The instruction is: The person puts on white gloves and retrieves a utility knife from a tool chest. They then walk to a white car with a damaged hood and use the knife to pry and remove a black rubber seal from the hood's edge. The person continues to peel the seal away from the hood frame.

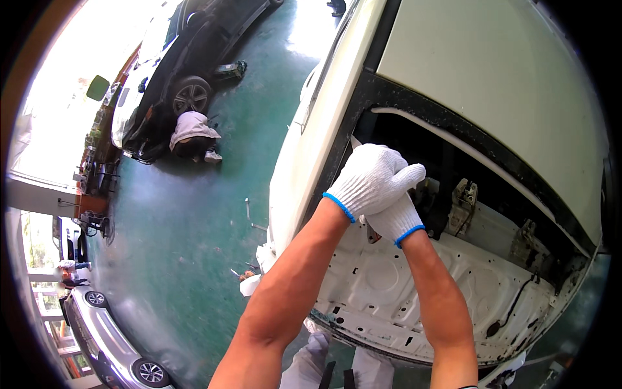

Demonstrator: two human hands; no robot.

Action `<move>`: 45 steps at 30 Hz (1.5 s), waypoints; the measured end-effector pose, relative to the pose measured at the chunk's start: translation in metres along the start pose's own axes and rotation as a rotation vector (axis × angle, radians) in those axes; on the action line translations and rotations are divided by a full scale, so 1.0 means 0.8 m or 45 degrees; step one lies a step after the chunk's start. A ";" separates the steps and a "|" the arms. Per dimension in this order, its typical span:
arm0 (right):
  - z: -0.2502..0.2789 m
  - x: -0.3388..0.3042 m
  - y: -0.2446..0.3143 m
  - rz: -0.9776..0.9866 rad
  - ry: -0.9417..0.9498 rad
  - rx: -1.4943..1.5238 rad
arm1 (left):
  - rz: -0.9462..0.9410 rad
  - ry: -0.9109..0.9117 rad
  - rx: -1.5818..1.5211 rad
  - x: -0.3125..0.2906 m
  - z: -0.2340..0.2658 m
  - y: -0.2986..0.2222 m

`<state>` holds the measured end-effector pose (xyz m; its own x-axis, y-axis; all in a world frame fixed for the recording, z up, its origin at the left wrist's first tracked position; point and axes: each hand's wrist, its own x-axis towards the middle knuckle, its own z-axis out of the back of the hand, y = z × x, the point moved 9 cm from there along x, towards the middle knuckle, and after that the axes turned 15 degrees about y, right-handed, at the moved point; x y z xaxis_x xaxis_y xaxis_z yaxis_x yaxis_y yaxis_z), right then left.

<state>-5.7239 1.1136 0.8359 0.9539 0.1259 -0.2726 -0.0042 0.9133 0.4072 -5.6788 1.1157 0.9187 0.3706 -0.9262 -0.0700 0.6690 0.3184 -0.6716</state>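
Note:
Both my hands wear white knitted gloves with blue cuffs and come together at the left corner of an opening in a cream car body (pixel 479 58). My left hand (pixel 372 175) is closed, its thumb pointing right, and lies over my right hand (pixel 392 217). The right hand's fingers are mostly hidden beneath it. A thin pale tip (pixel 354 141) shows past the left hand's knuckles, next to the black frame (pixel 343 146); whatever the hands grip is otherwise covered. Below the gloves spreads a bare white metal panel (pixel 382 279) with holes.
Metal brackets (pixel 463 201) stand inside the dark opening, and a pale strip (pixel 447 133) runs along its far edge. Across the green floor (pixel 194 227), a person (pixel 193 135) crouches beside a dark car's wheel (pixel 191 95). A silver car (pixel 110 337) is parked lower left.

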 end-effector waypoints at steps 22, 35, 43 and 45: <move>-0.002 -0.006 0.001 0.133 -0.060 -0.091 | -0.171 -0.146 -0.021 -0.011 0.001 0.004; 0.004 0.001 0.020 0.188 0.009 -0.160 | -0.152 -0.224 -0.314 -0.025 0.011 0.012; -0.001 -0.005 0.014 0.148 -0.004 -0.216 | -0.165 -0.225 -0.300 -0.028 0.005 0.016; -0.010 -0.011 0.012 0.183 -0.054 -0.228 | -0.241 -0.223 -0.246 -0.030 0.001 0.010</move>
<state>-5.7351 1.1247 0.8355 0.9513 0.2465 -0.1849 -0.1902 0.9419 0.2770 -5.6820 1.1410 0.9159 0.3676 -0.9110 0.1867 0.6084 0.0838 -0.7892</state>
